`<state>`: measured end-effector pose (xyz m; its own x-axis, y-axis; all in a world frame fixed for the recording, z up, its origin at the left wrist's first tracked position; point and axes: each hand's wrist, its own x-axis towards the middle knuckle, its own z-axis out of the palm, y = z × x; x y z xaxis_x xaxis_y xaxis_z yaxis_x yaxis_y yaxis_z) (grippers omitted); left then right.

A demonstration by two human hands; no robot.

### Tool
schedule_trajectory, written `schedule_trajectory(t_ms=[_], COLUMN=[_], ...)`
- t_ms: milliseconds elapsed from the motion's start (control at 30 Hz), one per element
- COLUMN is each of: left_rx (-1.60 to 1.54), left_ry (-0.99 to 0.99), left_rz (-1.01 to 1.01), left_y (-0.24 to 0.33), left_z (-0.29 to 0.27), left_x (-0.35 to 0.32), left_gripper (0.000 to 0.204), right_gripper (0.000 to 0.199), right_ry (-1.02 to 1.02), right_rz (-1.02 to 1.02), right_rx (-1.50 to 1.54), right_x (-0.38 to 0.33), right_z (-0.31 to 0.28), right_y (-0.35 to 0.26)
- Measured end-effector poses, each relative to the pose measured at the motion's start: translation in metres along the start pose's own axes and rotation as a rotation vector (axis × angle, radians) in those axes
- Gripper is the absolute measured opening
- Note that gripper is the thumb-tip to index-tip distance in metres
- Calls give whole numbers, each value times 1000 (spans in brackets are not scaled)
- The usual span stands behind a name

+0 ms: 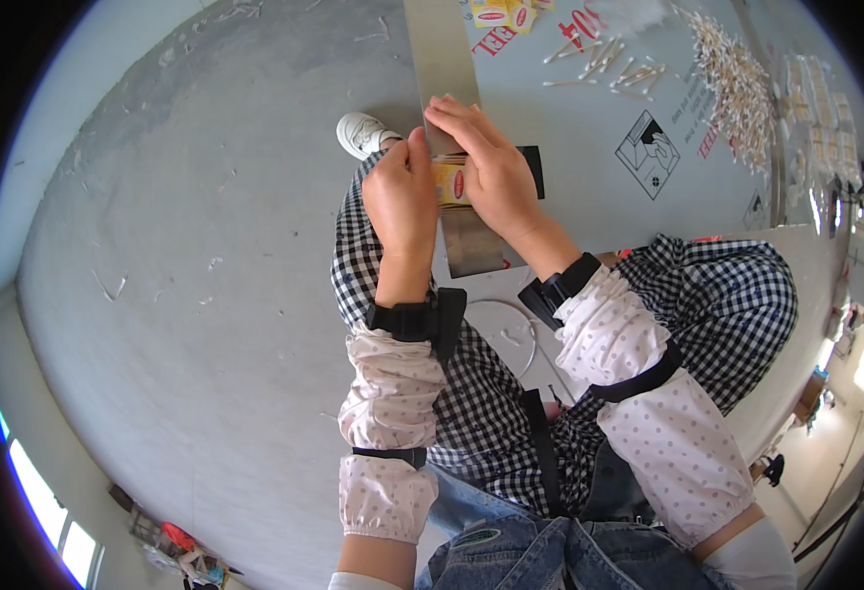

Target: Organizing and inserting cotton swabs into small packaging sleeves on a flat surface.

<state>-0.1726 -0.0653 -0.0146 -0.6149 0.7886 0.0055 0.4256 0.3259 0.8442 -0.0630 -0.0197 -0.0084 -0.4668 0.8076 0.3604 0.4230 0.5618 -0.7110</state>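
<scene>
Between my two hands, at the table's left edge, is a stack of small yellow printed cards (450, 184) with brownish layered edges. My left hand (399, 192) is closed against its left side, thumb pointing away from me; the curled fingers are mostly hidden. My right hand (491, 175) cups the right side, its fingers pressed together and reaching over the far end. A dark flat piece (532, 171) shows beyond the right hand on the table.
Loose cotton swabs (604, 64) lie on the film-covered table (574, 138), with a large swab pile (732, 84) farther right. More yellow cards (503, 14) are at the far edge. Clear bags of swabs (820, 118) stand at far right. My checked trouser legs are below the table edge.
</scene>
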Motion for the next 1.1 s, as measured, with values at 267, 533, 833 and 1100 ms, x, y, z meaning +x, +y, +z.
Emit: schedule_trajectory(t_ms=[267,533,833,1100], left_rx=[67,142,203,264], left_ry=[-13,-70,-85,-64], left_rz=[33,16,-44,-126], left_y=[-1,7,10,3], left_z=[-3,-8,-12,-21], left_x=[2,1,2,6], left_gripper=[41,38,49,53], right_gripper=[52,51,35,51], right_ry=[-2,47,102,400], right_rz=[-13,3,294,464], right_rx=[42,122,458,763], right_x=[1,6,3,-32], right_z=[2,13,-5,-13], right_y=[-1,-8,0,-20])
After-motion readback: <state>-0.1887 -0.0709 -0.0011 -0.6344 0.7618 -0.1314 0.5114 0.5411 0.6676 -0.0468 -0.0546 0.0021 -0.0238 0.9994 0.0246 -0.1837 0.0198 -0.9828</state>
